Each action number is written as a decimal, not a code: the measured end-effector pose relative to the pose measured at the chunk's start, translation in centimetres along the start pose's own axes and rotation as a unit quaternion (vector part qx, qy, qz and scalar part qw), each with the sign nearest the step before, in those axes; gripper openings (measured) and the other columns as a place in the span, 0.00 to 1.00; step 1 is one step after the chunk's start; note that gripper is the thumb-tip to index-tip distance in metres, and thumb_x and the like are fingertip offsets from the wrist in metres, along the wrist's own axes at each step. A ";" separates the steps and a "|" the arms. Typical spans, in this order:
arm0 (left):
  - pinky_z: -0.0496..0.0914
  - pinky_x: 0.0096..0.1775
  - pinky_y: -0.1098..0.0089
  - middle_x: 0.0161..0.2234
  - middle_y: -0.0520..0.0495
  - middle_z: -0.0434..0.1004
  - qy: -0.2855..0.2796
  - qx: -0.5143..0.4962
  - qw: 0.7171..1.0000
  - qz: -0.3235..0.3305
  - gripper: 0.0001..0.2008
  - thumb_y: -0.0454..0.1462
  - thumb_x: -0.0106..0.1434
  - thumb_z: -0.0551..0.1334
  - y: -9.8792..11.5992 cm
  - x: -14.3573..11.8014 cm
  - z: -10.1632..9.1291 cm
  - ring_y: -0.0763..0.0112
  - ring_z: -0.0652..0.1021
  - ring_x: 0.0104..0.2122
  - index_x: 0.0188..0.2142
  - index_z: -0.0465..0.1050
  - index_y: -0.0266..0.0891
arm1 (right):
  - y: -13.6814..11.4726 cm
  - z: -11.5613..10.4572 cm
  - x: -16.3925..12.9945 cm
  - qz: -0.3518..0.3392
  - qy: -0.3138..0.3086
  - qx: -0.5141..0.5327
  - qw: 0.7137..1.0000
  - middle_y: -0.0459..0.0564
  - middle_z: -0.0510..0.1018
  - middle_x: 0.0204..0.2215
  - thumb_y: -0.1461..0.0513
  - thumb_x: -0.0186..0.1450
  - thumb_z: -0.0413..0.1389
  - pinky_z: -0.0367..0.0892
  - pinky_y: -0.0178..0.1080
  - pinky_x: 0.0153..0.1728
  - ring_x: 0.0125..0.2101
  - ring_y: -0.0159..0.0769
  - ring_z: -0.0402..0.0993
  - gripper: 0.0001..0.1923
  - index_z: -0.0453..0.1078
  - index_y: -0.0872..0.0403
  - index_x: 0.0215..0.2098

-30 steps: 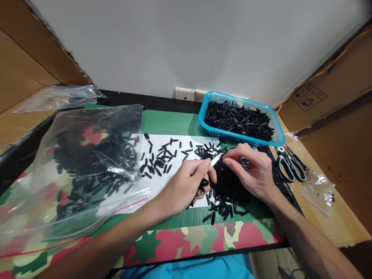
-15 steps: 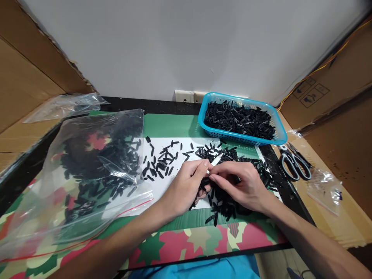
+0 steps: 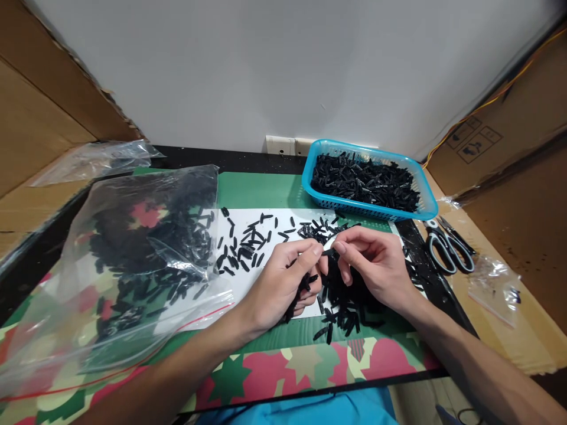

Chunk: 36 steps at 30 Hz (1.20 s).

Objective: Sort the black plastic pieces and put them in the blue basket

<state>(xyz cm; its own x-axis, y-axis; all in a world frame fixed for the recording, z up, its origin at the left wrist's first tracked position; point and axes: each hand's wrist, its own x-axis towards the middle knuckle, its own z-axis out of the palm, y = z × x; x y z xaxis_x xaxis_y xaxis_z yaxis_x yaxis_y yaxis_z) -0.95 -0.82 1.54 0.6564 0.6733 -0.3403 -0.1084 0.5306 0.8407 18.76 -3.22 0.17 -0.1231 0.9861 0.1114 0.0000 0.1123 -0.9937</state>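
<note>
My left hand [image 3: 281, 283] is closed around several small black strips [image 3: 305, 286], whose ends stick out below the thumb. Its thumb and forefinger meet at one end of another short black strip [image 3: 328, 252]. From the other side, my right hand [image 3: 378, 262] pinches that strip between thumb and forefinger, its other fingers loosely curled. A heap of similar black strips [image 3: 349, 295] lies beneath the right hand, partly hidden by it. More loose strips [image 3: 248, 242] are scattered over the white sheet [image 3: 274, 283] to the left.
A blue plastic basket [image 3: 372, 211] full of black strips stands at the back right. On the left lies a clear zip bag [image 3: 133, 236] with more strips. Scissors [image 3: 443, 254] and a small clear bag [image 3: 494, 295] rest on cardboard at the right, beside cardboard boxes [image 3: 518, 147].
My right hand has shifted slightly up and to the right, opening a small gap between the hands. A black strip now shows between the fingertips. The left hand has stayed nearly in place.
</note>
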 end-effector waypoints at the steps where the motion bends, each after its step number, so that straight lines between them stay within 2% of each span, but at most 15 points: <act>1: 0.52 0.14 0.83 0.17 0.60 0.60 0.000 0.002 1.000 0.004 0.20 0.53 0.72 0.60 0.0 0.0 0.0 0.83 0.56 0.13 0.33 0.67 0.41 | 0.0 0.0 0.0 0.003 0.000 0.003 1.000 0.41 0.75 0.17 0.55 0.73 0.63 0.62 0.31 0.20 0.16 0.27 0.68 0.11 0.75 0.54 0.38; 7: 0.53 0.15 0.84 0.18 0.59 0.61 -0.010 0.012 1.000 0.008 0.19 0.52 0.73 0.61 -0.1 0.0 0.0 0.84 0.58 0.14 0.34 0.68 0.40 | 0.1 0.0 0.0 0.005 0.004 -0.004 1.000 0.41 0.76 0.18 0.54 0.72 0.63 0.62 0.31 0.20 0.17 0.27 0.68 0.12 0.76 0.54 0.38; 13: 0.53 0.15 0.83 0.17 0.60 0.60 0.009 0.012 1.000 0.010 0.20 0.53 0.72 0.61 0.0 0.0 0.1 0.83 0.57 0.13 0.33 0.65 0.41 | -0.4 0.0 0.0 -0.016 0.001 -0.036 0.999 0.42 0.75 0.20 0.54 0.73 0.62 0.66 0.32 0.23 0.19 0.28 0.70 0.12 0.75 0.54 0.37; 19: 0.53 0.15 0.83 0.17 0.59 0.60 0.032 0.022 0.999 0.022 0.21 0.53 0.72 0.60 0.3 -0.1 0.5 0.82 0.57 0.13 0.31 0.65 0.41 | -0.7 0.1 -0.2 -0.074 0.005 -0.121 0.990 0.43 0.78 0.25 0.59 0.72 0.62 0.68 0.33 0.25 0.22 0.29 0.73 0.05 0.75 0.53 0.43; 28: 0.53 0.15 0.84 0.16 0.58 0.60 0.032 0.007 0.999 0.016 0.23 0.52 0.75 0.57 0.2 0.0 0.5 0.83 0.57 0.13 0.29 0.62 0.40 | -0.7 0.0 0.0 -0.102 -0.006 -0.186 0.977 0.41 0.77 0.24 0.61 0.73 0.60 0.67 0.32 0.26 0.22 0.28 0.72 0.05 0.75 0.53 0.38; 36: 0.53 0.15 0.83 0.16 0.58 0.60 0.040 -0.005 0.999 0.013 0.23 0.52 0.73 0.59 0.1 0.0 0.5 0.83 0.57 0.13 0.28 0.64 0.40 | -0.8 -0.1 0.0 -0.114 -0.008 -0.200 0.973 0.42 0.79 0.25 0.61 0.73 0.60 0.69 0.33 0.28 0.23 0.29 0.74 0.04 0.75 0.52 0.39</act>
<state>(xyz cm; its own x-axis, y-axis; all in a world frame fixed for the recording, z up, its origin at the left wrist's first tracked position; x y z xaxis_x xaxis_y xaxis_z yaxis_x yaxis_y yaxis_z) -0.59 -1.04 1.82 0.5914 0.7260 -0.3509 -0.1325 0.5168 0.8458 18.89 -3.34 0.94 -0.1798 0.9286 0.3245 0.3569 0.3690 -0.8582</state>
